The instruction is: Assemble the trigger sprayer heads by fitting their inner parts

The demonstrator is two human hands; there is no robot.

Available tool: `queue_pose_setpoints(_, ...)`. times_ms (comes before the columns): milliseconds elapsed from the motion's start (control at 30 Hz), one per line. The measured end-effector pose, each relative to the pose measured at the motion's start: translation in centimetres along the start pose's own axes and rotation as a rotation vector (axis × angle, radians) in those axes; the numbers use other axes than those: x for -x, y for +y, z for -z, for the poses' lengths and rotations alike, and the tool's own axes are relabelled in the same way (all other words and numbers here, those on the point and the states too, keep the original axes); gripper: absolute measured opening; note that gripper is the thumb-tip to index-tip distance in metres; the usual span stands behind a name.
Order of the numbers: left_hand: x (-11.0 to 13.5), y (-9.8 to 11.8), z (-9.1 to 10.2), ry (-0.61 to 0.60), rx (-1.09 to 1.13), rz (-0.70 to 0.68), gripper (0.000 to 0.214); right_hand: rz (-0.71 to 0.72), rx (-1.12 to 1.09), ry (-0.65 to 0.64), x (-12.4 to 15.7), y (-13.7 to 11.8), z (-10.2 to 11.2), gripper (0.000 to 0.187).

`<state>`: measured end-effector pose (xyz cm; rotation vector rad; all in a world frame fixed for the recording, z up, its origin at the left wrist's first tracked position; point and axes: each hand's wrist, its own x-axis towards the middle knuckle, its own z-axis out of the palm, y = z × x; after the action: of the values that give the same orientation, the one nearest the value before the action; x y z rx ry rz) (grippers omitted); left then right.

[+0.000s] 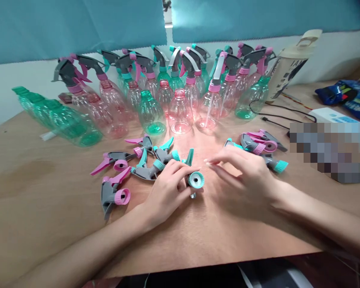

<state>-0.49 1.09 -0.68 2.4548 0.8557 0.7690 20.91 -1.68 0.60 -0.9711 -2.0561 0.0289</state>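
My left hand [171,186] is closed around a trigger spray head [196,180]. Its teal collar faces me, showing a white inside with a dark hole in the middle. To the right, my right hand [249,176] is held in a pinch, apart from the spray head. Something pale shows at its fingertips, too small to tell from a fingernail. Loose spray heads with pink collars [122,196] and teal collars [159,165] lie beside my left hand. More loose spray heads [259,142] lie behind my right hand, partly covered by it.
Behind the hands stand several clear pink bottles [180,114] and green bottles [151,116], many with spray heads fitted. A tall beige bottle [288,68], a black cable [300,116] and a blue packet [354,98] are at the right. The wooden table's [228,250] front edge is near me.
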Motion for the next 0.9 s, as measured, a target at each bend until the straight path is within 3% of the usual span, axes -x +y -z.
queue_pose_setpoints(133,-0.1,0.0,0.0,0.018,0.026,-0.007,0.027,0.073,-0.053,0.026,0.6,-0.7,-1.9,0.008)
queue_pose_setpoints(233,-0.1,-0.1,-0.1,0.031,0.019,-0.02,0.025,0.072,-0.041,0.023,1.1,-0.9,-2.2,0.007)
queue_pose_setpoints(500,-0.3,0.0,-0.4,0.133,-0.061,-0.043,0.021,-0.018,0.159,-0.062,1.7,-2.7,-1.9,0.033)
queue_pose_setpoints(733,-0.1,0.2,-0.7,0.143,-0.11,-0.134,0.025,-0.061,0.108,-0.009,2.4,-3.0,-2.6,0.036)
queue_pose_setpoints(900,-0.1,-0.1,-0.7,0.112,-0.092,-0.119,0.03,-0.088,-0.063,-0.033,2.9,-2.7,-3.2,0.035)
